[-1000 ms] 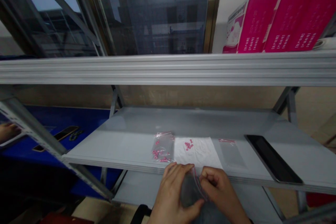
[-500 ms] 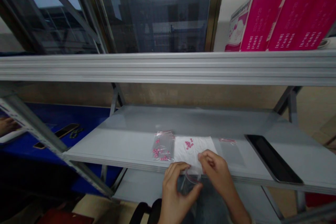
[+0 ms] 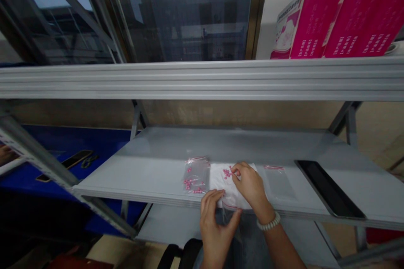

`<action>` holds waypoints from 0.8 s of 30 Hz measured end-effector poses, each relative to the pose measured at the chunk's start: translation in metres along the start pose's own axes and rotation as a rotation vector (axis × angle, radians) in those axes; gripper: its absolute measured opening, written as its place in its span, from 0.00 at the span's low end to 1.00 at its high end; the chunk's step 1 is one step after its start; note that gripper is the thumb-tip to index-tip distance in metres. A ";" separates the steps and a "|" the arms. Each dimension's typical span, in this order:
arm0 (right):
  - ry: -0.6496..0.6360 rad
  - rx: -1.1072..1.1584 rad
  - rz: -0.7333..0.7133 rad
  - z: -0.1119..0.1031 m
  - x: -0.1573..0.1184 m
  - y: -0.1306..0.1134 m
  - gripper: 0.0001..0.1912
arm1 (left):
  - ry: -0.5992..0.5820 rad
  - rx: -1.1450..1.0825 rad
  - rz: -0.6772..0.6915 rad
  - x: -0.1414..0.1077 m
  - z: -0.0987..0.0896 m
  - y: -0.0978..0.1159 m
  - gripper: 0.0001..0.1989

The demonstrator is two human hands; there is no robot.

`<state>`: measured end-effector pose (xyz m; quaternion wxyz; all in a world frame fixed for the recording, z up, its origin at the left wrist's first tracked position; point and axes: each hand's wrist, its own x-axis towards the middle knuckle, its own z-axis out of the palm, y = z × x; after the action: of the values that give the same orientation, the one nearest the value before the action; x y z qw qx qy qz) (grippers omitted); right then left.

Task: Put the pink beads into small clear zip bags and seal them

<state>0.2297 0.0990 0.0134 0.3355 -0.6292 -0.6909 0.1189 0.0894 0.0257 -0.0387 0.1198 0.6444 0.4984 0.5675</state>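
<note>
My left hand point(image 3: 216, 222) holds a clear zip bag point(image 3: 229, 210) by its mouth at the shelf's front edge, thumb and fingers on either side of the red-lined opening. My right hand point(image 3: 248, 180), with a beaded bracelet point(image 3: 269, 222) at the wrist, has thumb and forefinger pinched at the small pink beads point(image 3: 226, 173). Whether a bead sits between the fingertips is too small to make out. Those beads lie in a loose cluster on a white sheet point(image 3: 217, 180). Left of the sheet are zip bags with pink beads inside point(image 3: 196, 175).
Flat zip bags point(image 3: 279, 180) lie right of the sheet, with a black tablet point(image 3: 328, 189) beyond. A metal beam point(image 3: 202, 82) crosses above the grey shelf point(image 3: 151, 164). Pink boxes point(image 3: 318, 17) stand higher up. On the blue table point(image 3: 107, 138) lies a phone point(image 3: 75, 159); another person's hand point(image 3: 5, 153) shows there.
My right hand has moved forward from the bag's mouth to the beads on the white sheet. My left hand stays at the bag, its thumb slightly raised.
</note>
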 end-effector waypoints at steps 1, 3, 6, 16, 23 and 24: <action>-0.005 0.017 -0.007 -0.002 -0.001 0.000 0.10 | 0.004 -0.003 -0.013 -0.001 0.001 0.000 0.18; -0.035 0.065 -0.041 -0.009 -0.007 -0.001 0.09 | 0.010 -0.010 -0.023 -0.002 0.003 0.000 0.19; -0.127 0.153 -0.127 -0.021 -0.016 -0.001 0.06 | 0.001 -0.014 -0.012 -0.003 0.005 0.002 0.20; -0.027 0.024 -0.050 -0.002 0.015 0.014 0.10 | 0.005 -0.019 -0.001 -0.002 0.006 0.000 0.20; 0.026 -0.052 0.024 0.015 0.024 0.008 0.08 | -0.014 -0.048 -0.014 -0.004 0.006 -0.002 0.20; 0.027 -0.050 0.025 0.014 0.024 0.008 0.08 | -0.017 -0.050 -0.019 -0.004 0.006 -0.002 0.20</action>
<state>0.2280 0.1271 0.0052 0.3277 -0.6474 -0.6812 0.0974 0.0935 0.0262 -0.0445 0.1455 0.6413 0.4891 0.5730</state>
